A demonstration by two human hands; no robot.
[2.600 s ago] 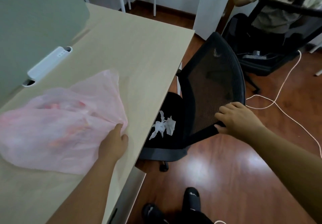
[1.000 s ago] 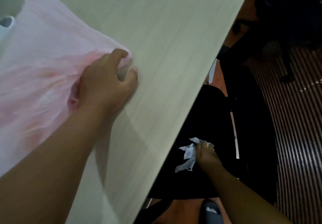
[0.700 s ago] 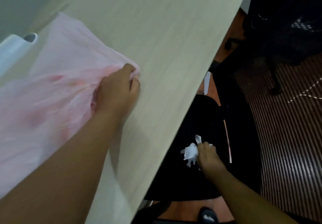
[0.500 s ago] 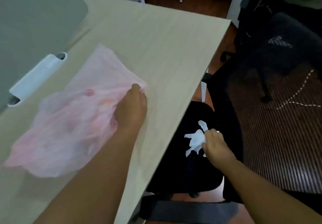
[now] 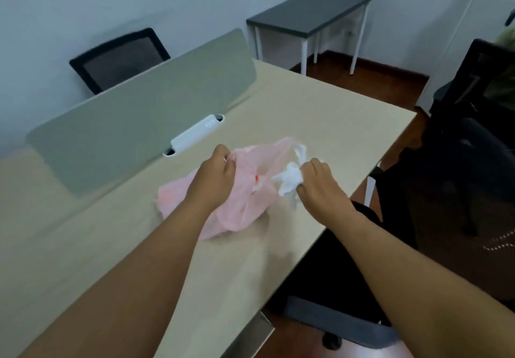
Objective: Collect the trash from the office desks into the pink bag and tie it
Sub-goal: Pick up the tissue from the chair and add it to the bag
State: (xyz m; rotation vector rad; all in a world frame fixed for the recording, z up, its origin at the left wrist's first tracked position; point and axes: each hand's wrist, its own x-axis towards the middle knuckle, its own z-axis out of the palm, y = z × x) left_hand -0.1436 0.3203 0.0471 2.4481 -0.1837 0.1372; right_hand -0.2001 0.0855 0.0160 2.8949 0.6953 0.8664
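Now both hands work over the pale wood-grain tabletop [image 5: 320, 112]. The left hand [image 5: 216, 173] is closed in a pinch on the upper edge of the thin, translucent pink plastic bag [image 5: 245, 204], lifting that edge so the bag's mouth faces right. The rest of the bag lies crumpled on the tabletop, near its right edge, with something small and reddish showing faintly through the film. The right hand [image 5: 317, 180] is closed around a crumpled white tissue [image 5: 289, 180], which sticks out from the fist at the bag's opening, touching or just in front of the pink film; I cannot tell whether any of it is already inside. A grey fabric divider panel [image 5: 133, 123] stands along the far side of the tabletop, with a white plastic bracket [image 5: 195, 134] at its base. A black office chair [image 5: 362, 246] sits tucked under the tabletop's right edge, below the right forearm.
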